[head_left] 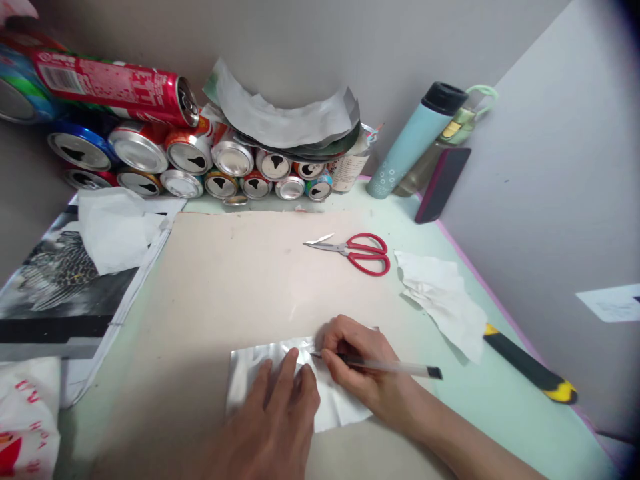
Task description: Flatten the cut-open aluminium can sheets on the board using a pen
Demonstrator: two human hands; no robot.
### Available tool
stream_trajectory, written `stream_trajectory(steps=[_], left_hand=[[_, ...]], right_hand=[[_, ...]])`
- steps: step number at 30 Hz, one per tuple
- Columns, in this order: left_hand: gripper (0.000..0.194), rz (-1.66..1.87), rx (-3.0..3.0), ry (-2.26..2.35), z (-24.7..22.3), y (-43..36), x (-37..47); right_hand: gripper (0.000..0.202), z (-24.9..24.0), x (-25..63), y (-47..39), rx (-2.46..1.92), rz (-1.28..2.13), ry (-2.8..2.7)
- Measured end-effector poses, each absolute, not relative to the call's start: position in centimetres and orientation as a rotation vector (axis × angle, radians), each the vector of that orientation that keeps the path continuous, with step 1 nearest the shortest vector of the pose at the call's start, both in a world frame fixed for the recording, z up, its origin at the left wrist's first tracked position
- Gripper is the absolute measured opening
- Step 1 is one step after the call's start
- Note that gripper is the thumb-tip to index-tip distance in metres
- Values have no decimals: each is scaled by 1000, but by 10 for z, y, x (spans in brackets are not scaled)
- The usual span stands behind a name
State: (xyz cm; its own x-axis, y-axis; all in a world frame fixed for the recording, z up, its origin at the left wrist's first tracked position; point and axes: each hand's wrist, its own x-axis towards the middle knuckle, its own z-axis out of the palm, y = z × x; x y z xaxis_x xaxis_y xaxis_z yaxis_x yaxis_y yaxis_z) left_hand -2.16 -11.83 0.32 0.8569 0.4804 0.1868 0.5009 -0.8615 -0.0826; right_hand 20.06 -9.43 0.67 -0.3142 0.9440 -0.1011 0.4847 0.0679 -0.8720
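Observation:
A flattened silvery metal sheet (pixel 250 373) lies on the beige board (pixel 220 280) near the front edge. My left hand (pixel 277 417) presses flat on the sheet, fingers spread slightly. My right hand (pixel 360 363) grips a clear pen (pixel 395 367) with a black cap end, its tip touching the sheet just right of my left fingertips. Red-handled scissors (pixel 357 252) lie shut on the board farther back, apart from both hands.
Several empty drink cans (pixel 200 160) are stacked along the back wall, with curled metal sheets (pixel 285 117) on top. A teal bottle (pixel 410 143) stands back right. Crumpled tissue (pixel 443 300) and a yellow-black handled tool (pixel 530 367) lie right. Paper and a photo (pixel 60 280) lie left.

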Motion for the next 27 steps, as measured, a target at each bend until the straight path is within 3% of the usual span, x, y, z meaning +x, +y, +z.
stream_trajectory(steps=[27], left_hand=[[37, -264, -2899, -752, 5, -119, -22]], right_hand=[[19, 11, 200, -94, -1387, 1185, -1873]])
